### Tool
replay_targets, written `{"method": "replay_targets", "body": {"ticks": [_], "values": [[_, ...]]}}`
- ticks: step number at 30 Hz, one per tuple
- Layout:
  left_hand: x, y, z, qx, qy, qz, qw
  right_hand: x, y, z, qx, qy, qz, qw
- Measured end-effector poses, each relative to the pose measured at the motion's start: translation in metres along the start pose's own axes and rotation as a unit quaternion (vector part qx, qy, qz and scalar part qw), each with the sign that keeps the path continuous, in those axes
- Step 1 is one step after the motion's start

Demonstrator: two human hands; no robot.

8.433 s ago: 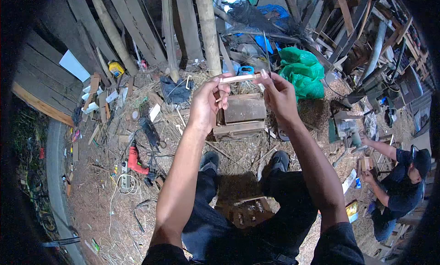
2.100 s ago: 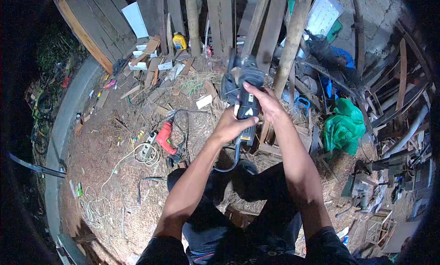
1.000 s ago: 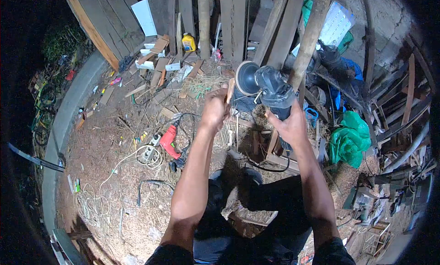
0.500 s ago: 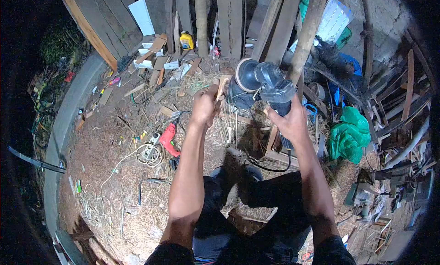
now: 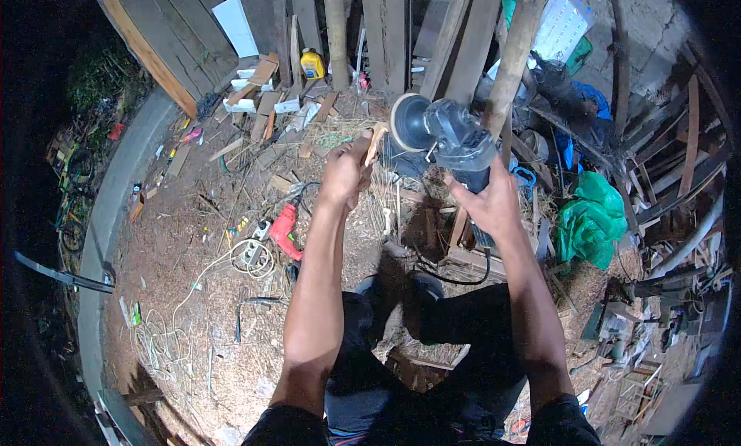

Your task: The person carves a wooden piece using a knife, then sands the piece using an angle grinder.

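1. Wood of a pale tan colour, a small piece (image 5: 374, 146), is pinched by the left hand (image 5: 344, 173), its fingers closed around the lower part and its upper end sticking out past them.
2. The right hand (image 5: 491, 204) is wrapped around the dark body of a power tool (image 5: 461, 143), fingers curled under it and thumb along its near side; how tightly they close underneath cannot be told.
3. At the tool's head, a round disc (image 5: 410, 123) with a light rim faces the left hand. The wood's upper end is just beside that rim; whether the two touch cannot be told.
4. A black cord (image 5: 463, 283) runs from the tool's lower end and curves back toward the person's legs.
5. Below and left of the left hand, a red drill (image 5: 285, 231) lies on the ground (image 5: 220, 326), near a power strip (image 5: 249, 254) and a loose white cord (image 5: 202, 274).
6. To the right of the right hand sits a crumpled green plastic bag (image 5: 591, 222).
7. Farther out, a yellow bottle (image 5: 312, 65) stands near upright boards (image 5: 385, 41), with wood scraps (image 5: 264, 69) beside it.
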State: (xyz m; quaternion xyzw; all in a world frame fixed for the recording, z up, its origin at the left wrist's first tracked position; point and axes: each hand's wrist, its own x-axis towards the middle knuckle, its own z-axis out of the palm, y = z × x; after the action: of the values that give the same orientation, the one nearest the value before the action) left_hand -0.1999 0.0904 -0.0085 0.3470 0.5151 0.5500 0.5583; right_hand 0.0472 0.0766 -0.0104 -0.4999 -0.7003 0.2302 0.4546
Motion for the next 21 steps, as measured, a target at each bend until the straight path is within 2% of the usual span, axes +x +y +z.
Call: {"method": "replay_targets", "body": {"ticks": [3, 7, 10, 13, 16, 21], "values": [[0.001, 0.0, 0.004, -0.008, 0.004, 0.0, 1.0, -0.003, -0.006, 0.0, -0.024, -0.001, -0.018, 1.0], [0.002, -0.001, -0.004, -0.027, -0.019, 0.003, 0.999, -0.001, -0.002, 0.003, 0.012, 0.012, -0.012, 1.0], [0.006, -0.004, -0.005, -0.012, 0.004, -0.007, 1.0, 0.0, -0.003, -0.001, 0.011, 0.005, -0.017, 1.0], [0.016, -0.016, -0.005, 0.105, 0.028, 0.125, 0.986, -0.003, -0.009, -0.002, -0.024, 0.005, -0.022, 0.999], [0.019, -0.02, -0.005, 0.204, 0.095, 0.191, 0.956, -0.003, -0.01, -0.001, -0.063, 0.002, -0.01, 0.998], [0.012, -0.013, -0.005, 0.324, 0.134, 0.207, 0.913, -0.001, -0.007, -0.003, -0.035, 0.004, -0.009, 0.999]]}}
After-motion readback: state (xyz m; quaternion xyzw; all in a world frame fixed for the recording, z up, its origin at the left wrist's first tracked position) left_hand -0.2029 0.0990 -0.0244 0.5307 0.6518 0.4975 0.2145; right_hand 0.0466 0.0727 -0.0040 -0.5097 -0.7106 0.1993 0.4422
